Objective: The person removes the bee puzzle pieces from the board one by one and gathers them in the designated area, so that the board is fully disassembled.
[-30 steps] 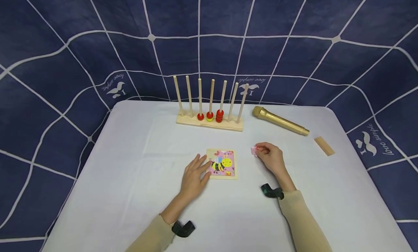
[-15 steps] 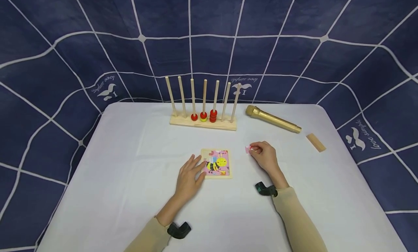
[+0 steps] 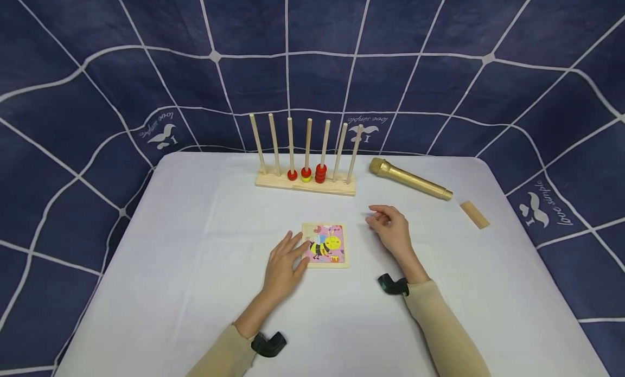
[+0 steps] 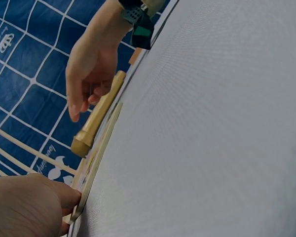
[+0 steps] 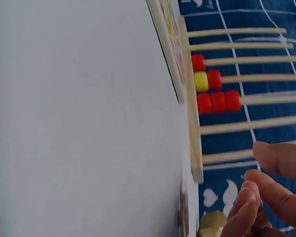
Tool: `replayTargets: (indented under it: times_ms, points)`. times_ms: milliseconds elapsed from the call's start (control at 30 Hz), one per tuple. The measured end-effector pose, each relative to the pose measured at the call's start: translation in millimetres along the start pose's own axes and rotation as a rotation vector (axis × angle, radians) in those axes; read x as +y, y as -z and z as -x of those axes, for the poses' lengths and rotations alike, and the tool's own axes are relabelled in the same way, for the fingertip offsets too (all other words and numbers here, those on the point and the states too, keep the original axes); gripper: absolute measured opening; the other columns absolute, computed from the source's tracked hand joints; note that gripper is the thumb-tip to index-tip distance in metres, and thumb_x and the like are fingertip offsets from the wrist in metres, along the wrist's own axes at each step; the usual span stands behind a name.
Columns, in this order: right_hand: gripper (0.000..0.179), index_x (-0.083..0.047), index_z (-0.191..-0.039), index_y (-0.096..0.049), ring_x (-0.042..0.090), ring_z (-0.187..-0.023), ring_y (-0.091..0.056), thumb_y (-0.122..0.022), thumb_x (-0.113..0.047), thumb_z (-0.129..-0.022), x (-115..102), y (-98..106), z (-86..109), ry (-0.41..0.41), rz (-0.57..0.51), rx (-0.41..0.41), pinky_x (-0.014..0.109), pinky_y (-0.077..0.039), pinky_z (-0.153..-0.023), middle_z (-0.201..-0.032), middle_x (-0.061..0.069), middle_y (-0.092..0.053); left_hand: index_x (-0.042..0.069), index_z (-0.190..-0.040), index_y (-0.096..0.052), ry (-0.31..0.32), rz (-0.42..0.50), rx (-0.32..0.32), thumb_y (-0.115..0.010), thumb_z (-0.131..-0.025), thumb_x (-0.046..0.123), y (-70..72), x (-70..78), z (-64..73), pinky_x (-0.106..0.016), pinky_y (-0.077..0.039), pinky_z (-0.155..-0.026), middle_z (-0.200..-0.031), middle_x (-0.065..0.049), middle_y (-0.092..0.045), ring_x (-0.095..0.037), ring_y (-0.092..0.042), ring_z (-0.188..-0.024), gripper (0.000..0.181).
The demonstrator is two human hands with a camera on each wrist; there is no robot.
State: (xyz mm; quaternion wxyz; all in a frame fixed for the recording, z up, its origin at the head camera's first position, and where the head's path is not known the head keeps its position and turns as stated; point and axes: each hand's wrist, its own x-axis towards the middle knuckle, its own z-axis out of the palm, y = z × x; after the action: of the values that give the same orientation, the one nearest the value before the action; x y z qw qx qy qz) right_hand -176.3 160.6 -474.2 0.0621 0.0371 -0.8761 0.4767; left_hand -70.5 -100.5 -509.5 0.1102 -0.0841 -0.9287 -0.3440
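A bee puzzle (image 3: 326, 245) in a pale wooden frame lies flat on the white table. My left hand (image 3: 280, 268) rests at its left side, fingers extended and their tips touching the frame's edge. To the right of the puzzle, my right hand (image 3: 391, 231) hovers low, with index finger and thumb apart and the other fingers loosely curled. Nothing shows between those fingers in the head view or the left wrist view. A thin, blurred piece (image 5: 183, 212), seen edge-on, is close to the table surface in the right wrist view; the head view does not show it.
A wooden abacus rack (image 3: 305, 183) with upright pegs and several red and yellow beads stands behind the puzzle. A gold microphone (image 3: 410, 179) lies at the back right, with a small brown wooden strip (image 3: 474, 215) beyond it. A blue patterned cloth (image 3: 312, 84) hangs behind the table.
The pink puzzle piece that my right hand pinched has left its fingertips, and the index finger and thumb have spread apart. My left hand stays at the puzzle frame.
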Motion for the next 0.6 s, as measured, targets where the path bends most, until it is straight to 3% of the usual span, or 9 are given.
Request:
replayTargets:
  times_ms: [333,600]
  points:
    - [0.032,-0.003,-0.111,-0.071,0.016,-0.072,-0.051,-0.078,-0.007,-0.080,-30.8,-34.6,6.6,0.103,-0.048,-0.161,0.019,-0.040,-0.061,-0.091,0.013,-0.061,0.006,-0.125,-0.067,0.000,-0.002,-0.009,-0.070,-0.088,0.016,0.0,-0.8,-0.2,-0.055,-0.032,-0.113,-0.144,-0.012,-0.053,-0.035,-0.038,-0.142,0.038]
    - [0.034,-0.004,-0.112,-0.072,0.014,-0.070,-0.050,-0.079,-0.007,-0.079,-38.2,-57.9,9.1,0.140,-0.050,-0.231,0.019,-0.040,-0.061,-0.090,0.011,-0.060,0.007,-0.125,-0.067,-0.006,-0.009,-0.015,-0.070,-0.088,0.016,0.0,-1.8,-0.3,-0.055,-0.032,-0.112,-0.144,-0.012,-0.053,-0.036,-0.038,-0.142,0.038]
